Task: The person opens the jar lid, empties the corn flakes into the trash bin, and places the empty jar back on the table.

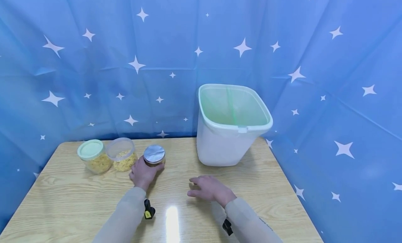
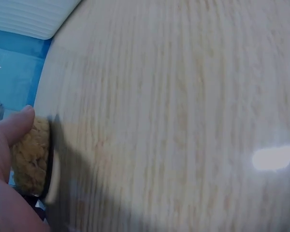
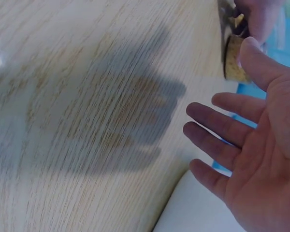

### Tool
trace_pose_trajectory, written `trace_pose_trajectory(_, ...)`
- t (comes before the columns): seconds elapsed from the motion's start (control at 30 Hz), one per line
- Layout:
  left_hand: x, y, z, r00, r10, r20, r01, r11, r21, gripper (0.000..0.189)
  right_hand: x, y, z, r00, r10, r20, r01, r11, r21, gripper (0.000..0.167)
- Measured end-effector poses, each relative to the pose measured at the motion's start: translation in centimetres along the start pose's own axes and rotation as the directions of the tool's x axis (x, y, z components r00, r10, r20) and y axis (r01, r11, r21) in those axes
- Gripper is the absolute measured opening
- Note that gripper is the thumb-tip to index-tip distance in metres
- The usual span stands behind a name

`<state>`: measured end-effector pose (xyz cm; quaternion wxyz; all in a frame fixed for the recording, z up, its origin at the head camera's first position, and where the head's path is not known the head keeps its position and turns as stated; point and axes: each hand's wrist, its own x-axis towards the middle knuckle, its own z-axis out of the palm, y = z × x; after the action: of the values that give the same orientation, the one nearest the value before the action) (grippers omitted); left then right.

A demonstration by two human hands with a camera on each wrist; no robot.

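Observation:
My left hand grips a clear jar with a silver lid, which stands on the table. In the left wrist view the thumb lies along the side of this jar, and yellowish-brown pieces fill it. To its left stand a jar with an open-looking translucent top and a jar with a pale green lid, both holding yellow pieces. Over the table, right of the silver-lidded jar, my right hand holds nothing. Its fingers are spread and relaxed in the right wrist view.
A tall white bin with a pale green inside and rim stands at the back right of the wooden table. Behind and beside the table hangs a blue curtain with white stars.

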<state>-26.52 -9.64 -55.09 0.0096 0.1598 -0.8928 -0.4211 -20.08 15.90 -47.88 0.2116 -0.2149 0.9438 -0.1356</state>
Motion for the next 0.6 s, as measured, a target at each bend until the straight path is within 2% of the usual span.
trace_pose_trajectory(0.33, -0.7, -0.6, -0.6, 0.993, 0.117, 0.024, -0.117, 0.993, 0.013, 0.092, -0.3, -0.3, -0.2, 1.0, -0.001, 0.003, 0.001, 1.0, 0.022, 0.06)
trace_pose_trajectory(0.47, -1.3, -0.4, -1.0, 0.978, 0.204, 0.045, -0.206, 0.977, 0.046, 0.092, -0.4, -0.3, -0.1, 1.0, 0.0, -0.002, 0.0, 0.999, 0.034, 0.06)
trace_pose_trajectory(0.6, -1.9, 0.0, -1.5, 0.965, 0.251, 0.08, -0.257, 0.963, 0.081, 0.095, -0.5, -0.4, -0.2, 1.0, -0.006, -0.007, 0.007, 0.999, 0.042, 0.061)
